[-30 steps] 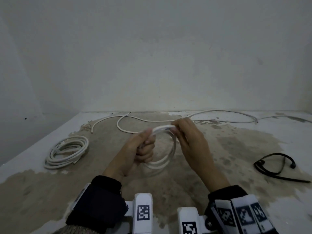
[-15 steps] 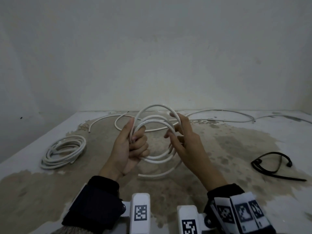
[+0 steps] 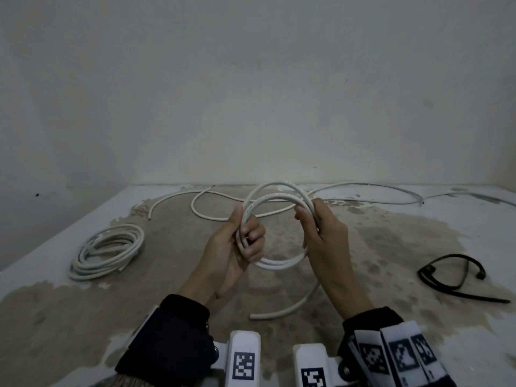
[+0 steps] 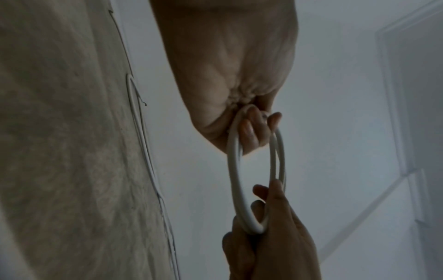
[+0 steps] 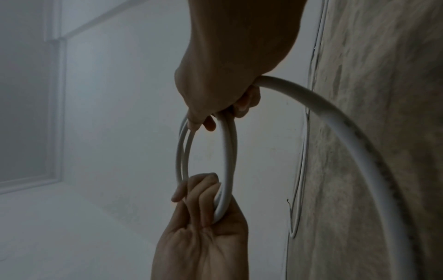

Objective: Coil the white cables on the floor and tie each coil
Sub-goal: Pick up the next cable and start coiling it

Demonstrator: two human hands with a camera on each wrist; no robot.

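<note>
Since 0.5 s ago the loops have tightened into a rounder coil and the right hand has closed onto its right side.

Head: left hand (image 3: 237, 247) fingers curled round the coil (image 3: 275, 196) on its left, right hand (image 3: 321, 236) gripping the right side, held above the floor (image 3: 83, 317). A loose tail (image 3: 282, 312) hangs near. A finished coil (image 3: 107, 248) lies far left, a black cable (image 3: 458, 275) right.

Left wrist: fingers (image 4: 249, 132) wrapped round the coil.

Right wrist: fingers (image 5: 246, 102) clamped on it too.
</note>
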